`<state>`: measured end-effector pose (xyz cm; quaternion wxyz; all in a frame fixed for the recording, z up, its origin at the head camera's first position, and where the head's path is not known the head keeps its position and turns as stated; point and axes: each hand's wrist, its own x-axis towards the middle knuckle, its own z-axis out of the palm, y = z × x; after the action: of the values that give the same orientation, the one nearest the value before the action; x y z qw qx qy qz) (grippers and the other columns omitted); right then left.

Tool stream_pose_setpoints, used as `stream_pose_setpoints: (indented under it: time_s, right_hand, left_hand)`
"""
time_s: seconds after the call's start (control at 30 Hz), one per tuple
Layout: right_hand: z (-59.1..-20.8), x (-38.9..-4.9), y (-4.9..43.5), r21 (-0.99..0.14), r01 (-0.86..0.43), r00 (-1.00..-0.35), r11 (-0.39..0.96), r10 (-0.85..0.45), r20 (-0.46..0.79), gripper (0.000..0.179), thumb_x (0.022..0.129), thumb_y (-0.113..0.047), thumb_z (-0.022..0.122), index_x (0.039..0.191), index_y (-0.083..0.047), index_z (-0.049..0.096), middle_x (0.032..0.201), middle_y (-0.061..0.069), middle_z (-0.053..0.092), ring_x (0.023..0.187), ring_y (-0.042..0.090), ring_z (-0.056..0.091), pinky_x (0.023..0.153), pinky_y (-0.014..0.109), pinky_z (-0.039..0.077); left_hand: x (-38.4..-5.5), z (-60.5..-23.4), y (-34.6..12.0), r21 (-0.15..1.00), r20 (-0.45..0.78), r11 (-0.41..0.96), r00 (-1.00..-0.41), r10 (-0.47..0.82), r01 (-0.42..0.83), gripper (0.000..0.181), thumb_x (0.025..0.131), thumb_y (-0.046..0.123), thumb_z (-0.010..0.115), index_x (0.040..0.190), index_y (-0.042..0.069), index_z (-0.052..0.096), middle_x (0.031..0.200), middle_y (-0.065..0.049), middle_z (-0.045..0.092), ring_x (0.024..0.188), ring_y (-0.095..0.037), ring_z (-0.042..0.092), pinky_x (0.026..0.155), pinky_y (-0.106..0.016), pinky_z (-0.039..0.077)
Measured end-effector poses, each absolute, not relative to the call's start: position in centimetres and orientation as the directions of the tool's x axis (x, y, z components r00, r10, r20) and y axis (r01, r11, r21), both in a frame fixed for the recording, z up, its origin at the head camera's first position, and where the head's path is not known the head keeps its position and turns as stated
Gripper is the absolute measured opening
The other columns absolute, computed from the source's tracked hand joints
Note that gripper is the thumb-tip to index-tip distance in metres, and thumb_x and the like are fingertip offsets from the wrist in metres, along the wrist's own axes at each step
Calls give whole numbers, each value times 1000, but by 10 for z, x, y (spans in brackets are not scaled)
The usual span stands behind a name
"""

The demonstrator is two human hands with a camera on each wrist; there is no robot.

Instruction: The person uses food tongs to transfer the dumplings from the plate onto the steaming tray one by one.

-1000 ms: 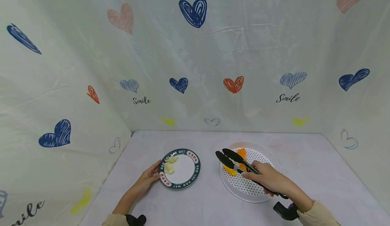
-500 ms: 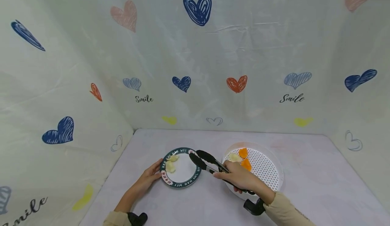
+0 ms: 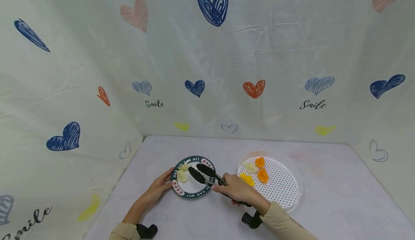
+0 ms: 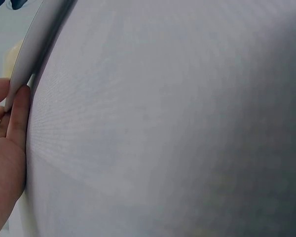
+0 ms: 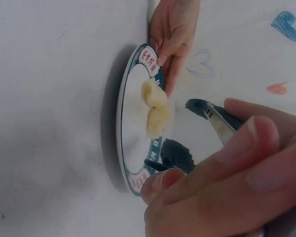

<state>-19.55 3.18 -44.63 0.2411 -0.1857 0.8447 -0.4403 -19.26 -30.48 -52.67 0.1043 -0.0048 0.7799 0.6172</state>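
My left hand (image 3: 162, 183) holds the left rim of a round plate (image 3: 193, 196) with a green lettered border; in the left wrist view, the plate's edge (image 4: 33, 42) sits between thumb and fingers. Two pale yellow, curled pieces (image 3: 182, 176) lie at the plate's left side, near that hand. My right hand (image 3: 240, 189) grips tongs (image 3: 196, 175) with black tips, their arms spread apart and nothing between them. The tips reach over the right half of the plate, just right of the pale pieces (image 5: 158, 111).
A round white perforated tray (image 3: 280, 184) stands on the table to the right, partly behind my right forearm. On its left part lie orange pieces (image 3: 263, 175), a yellow piece (image 3: 247, 179) and a pale piece (image 3: 250, 167). A heart-printed curtain (image 3: 275, 53) rises behind the table.
My right hand has carried the tongs left, from over the perforated tray to over the plate, uncovering the pieces on the tray. My left hand keeps its hold on the plate.
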Motion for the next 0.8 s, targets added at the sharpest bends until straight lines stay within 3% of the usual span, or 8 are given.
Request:
stream_pose_setpoints:
  time_s: [0.3,0.63,0.8]
  right_hand:
    - [-460,-195,11,-870,-71,-803,488,-545,-240,42,92,-41,69,95,-3,52,57,0,44,37,10,40,33,19,36]
    - [-475,-197,-9,-879,-95,-802,467,-559,-210,39,92,-37,69,77,-7,51,48,-3,41,32,8,40,31,20,34]
    - [-476,-196,-16,-871,-100,-810,482,-547,-210,38,92,-36,70,79,-5,52,51,-1,43,33,10,41,32,21,34]
  left_hand:
    - [-194,-529,-307,966,-161,226,-977,138,-127,63,100,1,52,156,-2,24,160,-20,24,149,-35,15,117,-50,17]
    - [-194,-529,-308,968,-165,215,-974,155,-130,64,100,2,53,156,-2,22,161,-19,23,150,-33,15,116,-46,16]
    - [-193,-526,-308,969,-158,218,-973,168,-119,65,100,2,52,156,-3,21,161,-21,21,150,-34,13,117,-47,15]
